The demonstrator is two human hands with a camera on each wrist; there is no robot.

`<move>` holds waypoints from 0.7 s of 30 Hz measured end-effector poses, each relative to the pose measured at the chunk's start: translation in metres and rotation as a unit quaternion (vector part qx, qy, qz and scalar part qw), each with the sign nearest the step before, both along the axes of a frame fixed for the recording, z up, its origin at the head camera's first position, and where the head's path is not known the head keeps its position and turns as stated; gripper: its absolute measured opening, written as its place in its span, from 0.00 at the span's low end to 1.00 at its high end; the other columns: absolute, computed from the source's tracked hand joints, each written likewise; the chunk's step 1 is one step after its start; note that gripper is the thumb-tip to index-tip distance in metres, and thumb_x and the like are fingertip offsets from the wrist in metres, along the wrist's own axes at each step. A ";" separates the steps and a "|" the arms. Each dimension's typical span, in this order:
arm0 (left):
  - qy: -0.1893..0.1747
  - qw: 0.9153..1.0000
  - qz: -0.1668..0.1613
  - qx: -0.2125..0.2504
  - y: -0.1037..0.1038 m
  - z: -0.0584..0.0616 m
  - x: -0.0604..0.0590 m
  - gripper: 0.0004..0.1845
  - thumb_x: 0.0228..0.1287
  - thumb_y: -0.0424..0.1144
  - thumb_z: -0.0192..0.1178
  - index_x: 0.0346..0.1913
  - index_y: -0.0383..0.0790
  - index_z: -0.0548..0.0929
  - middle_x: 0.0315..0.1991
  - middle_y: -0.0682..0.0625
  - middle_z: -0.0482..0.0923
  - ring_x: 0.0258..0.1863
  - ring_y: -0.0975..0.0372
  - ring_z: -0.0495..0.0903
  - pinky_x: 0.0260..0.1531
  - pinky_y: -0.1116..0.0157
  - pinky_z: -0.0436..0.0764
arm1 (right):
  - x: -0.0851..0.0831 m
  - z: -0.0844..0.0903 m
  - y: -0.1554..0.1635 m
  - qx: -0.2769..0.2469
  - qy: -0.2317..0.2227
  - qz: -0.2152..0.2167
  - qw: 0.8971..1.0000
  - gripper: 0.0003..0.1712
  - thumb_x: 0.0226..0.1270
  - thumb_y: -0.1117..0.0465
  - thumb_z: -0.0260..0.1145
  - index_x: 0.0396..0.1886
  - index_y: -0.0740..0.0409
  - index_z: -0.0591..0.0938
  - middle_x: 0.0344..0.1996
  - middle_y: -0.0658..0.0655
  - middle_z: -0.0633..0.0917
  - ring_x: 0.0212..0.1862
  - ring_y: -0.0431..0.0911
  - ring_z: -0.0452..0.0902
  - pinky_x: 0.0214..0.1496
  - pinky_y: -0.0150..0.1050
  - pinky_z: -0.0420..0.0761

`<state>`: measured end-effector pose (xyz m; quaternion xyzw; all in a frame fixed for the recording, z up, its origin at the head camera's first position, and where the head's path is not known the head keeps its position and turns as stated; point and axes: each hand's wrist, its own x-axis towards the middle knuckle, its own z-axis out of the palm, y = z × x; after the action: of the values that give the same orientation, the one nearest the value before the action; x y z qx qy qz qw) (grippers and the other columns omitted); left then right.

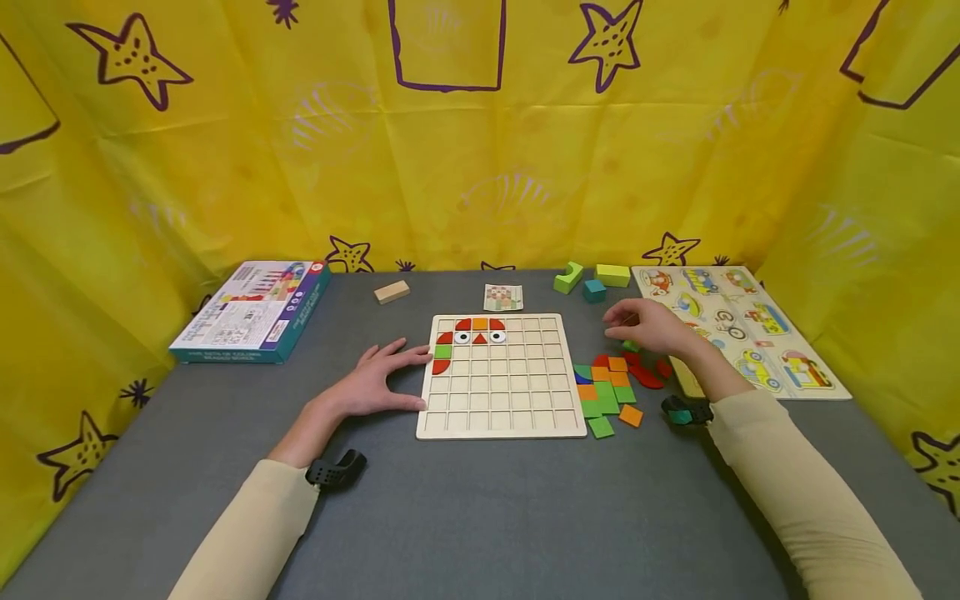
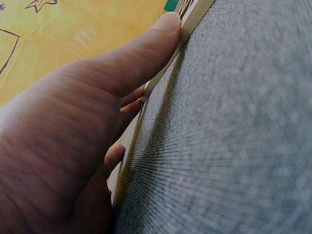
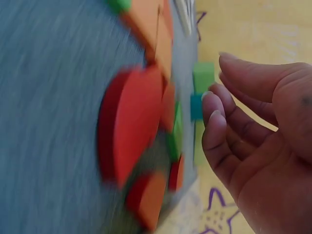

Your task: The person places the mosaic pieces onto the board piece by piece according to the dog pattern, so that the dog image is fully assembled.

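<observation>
- I am looking at a grey felt table [image 1: 480, 517] walled in by a yellow curtain [image 1: 480, 167] printed with purple stars; the landmark I steer by is the wooden grid board [image 1: 501, 377] at the table's middle.
- On the board's top rows a few tiles already sit: red quarter-rounds, an orange square, two eye tiles, and a green square in the left column. The rest of its cells show bare wood.
- My left hand [image 1: 378, 382] lies flat against the board's left edge, fingers straight and relaxed, holding nothing; the left wrist view shows the thumb along the rim. I would keep it there as a brace.
- My right hand [image 1: 651, 327] hovers just right of the board, above the loose tile pile [image 1: 611, 387], fingers loosely curved and released, gripping nothing that I can see. The right wrist view is blurred, but the palm looks empty.
- A small green tile [image 1: 631, 345] lies just under the fingertips; I judge this to be the piece to pick. I would pinch it by its edges, lift it clear of the red rounds beside it, and set it down flat.
- Beyond the board lie a pattern card [image 1: 502, 297] and blocks; the vehicle peg puzzle [image 1: 742, 325] is far right, a box [image 1: 255, 310] far left.
</observation>
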<state>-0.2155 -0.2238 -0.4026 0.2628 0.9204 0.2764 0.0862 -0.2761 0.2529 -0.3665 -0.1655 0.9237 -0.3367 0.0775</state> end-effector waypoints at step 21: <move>-0.003 1.000 0.005 -0.002 0.001 0.001 -0.001 0.42 0.57 0.57 0.73 0.73 0.45 0.72 0.77 0.48 0.61 0.78 0.42 0.44 0.70 0.37 0.34 | 0.003 -0.003 0.026 0.075 -0.011 0.016 0.997 0.17 0.70 0.62 0.69 0.51 0.71 0.82 0.37 0.57 0.84 0.38 0.50 0.77 0.44 0.45 0.77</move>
<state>-0.2161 -0.2227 -0.4015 0.2575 0.9218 0.2759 0.0882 -0.2730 0.2791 -0.3700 -0.1707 0.9427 -0.2665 0.1052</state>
